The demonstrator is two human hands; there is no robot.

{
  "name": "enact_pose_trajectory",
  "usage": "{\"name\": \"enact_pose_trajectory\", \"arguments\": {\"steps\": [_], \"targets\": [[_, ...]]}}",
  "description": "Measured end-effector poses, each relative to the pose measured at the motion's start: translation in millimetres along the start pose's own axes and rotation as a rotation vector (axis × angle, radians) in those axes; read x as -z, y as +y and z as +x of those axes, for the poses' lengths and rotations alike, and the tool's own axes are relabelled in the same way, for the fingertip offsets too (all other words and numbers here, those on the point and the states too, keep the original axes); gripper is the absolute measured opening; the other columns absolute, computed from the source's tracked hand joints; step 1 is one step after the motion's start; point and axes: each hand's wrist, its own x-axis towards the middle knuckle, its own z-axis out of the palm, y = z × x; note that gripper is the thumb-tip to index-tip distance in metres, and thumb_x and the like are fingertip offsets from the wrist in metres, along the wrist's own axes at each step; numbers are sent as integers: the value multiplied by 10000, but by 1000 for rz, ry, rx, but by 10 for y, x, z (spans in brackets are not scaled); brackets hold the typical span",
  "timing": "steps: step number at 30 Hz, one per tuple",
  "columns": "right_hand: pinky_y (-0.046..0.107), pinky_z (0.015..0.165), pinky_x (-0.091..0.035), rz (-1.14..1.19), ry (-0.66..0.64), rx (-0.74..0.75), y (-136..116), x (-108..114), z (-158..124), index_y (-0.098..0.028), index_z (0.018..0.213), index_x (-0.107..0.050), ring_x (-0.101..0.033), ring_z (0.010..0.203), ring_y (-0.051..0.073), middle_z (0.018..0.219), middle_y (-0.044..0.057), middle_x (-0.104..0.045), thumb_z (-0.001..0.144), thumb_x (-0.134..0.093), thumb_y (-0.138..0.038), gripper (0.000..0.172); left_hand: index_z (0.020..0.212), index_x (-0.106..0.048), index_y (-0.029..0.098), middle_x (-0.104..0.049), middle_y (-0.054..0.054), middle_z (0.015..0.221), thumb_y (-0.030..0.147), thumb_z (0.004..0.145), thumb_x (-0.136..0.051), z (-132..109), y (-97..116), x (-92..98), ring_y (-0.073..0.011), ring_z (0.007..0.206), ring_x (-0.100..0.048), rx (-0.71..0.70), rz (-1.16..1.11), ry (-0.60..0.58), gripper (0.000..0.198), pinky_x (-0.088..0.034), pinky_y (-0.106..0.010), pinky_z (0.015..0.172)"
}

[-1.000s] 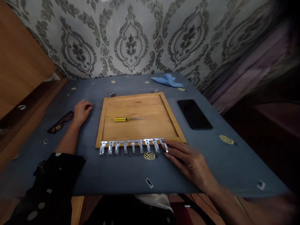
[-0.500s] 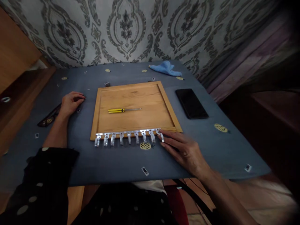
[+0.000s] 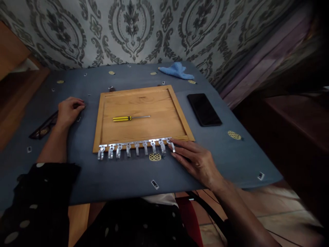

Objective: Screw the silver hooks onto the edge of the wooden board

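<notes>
A metal hook rail [image 3: 137,144] with several silver hooks lies along the near edge of a framed wooden panel [image 3: 144,99]. My right hand [image 3: 199,159] is at the rail's right end, its thumb and fingers closed around the last hook. On the panel lies a screwdriver [image 3: 123,118] with a yellow and black handle, its shaft pointing right. My left hand [image 3: 69,111] rests left of the panel, fingertips drawn together; whatever they may hold is too small to tell. A dark, patterned, narrow item [image 3: 43,128] lies partly hidden beneath that hand and wrist.
The table has a blue-grey cloth [image 3: 123,181] printed with pineapples and small labels. A black phone [image 3: 204,109] lies right of the panel, and a blue rag [image 3: 177,70] near the back edge. A patterned curtain [image 3: 133,31] hangs behind; wooden furniture [image 3: 15,85] stands at left.
The whole view has shifted slightly, so everything sits a little further left and higher. Both hands keep their places relative to the panel and the hook rail.
</notes>
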Motion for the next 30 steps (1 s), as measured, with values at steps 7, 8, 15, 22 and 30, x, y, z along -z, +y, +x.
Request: {"name": "enact_pose_trajectory", "arguments": {"steps": [7, 8, 15, 22, 30], "targets": [[426, 902, -656, 0, -1, -1, 4, -4, -9, -245, 1147, -779, -764, 1083, 240, 1274, 84, -761, 1049, -552, -260, 247, 1213, -649, 146, -668, -99, 1245, 372, 985, -656, -8, 64, 0, -241, 1130, -663, 38, 47, -13, 321, -578, -474, 981], [424, 905, -655, -2, -2, 1, -1, -1, -7, -244, 1145, -779, -762, 1088, 240, 1278, 83, -759, 1049, -553, -258, 246, 1210, -651, 145, -669, -99, 1245, 371, 985, -657, -12, 82, 2, -242, 1133, -662, 48, 56, -13, 319, -575, -476, 986], [434, 894, -655, 18, 11, -1, 2, -19, -2, -227, 1143, -784, -767, 1054, 242, 1254, 101, -766, 1038, -580, -267, 233, 1163, -660, 140, -671, -95, 1227, 384, 992, -638, -81, 297, 105, -249, 1156, -647, 123, 74, 16, 299, -541, -493, 1024], [408, 863, -649, 11, 30, 19, 5, -30, -1, -217, 1124, -788, -771, 1026, 241, 1244, 103, -771, 1034, -591, -263, 221, 1010, -607, 161, -643, -16, 1059, 272, 991, -502, -122, 661, 245, -157, 953, -568, 134, -14, 23, 154, -468, -325, 956], [409, 884, -637, 17, 17, 4, 11, -39, -14, -232, 1157, -784, -757, 1075, 243, 1288, 91, -754, 1046, -570, -285, 247, 1006, -599, 175, -630, 11, 912, 336, 936, -526, -223, 1364, 429, -108, 770, -495, -78, -222, -121, 190, -378, -217, 712]]}}
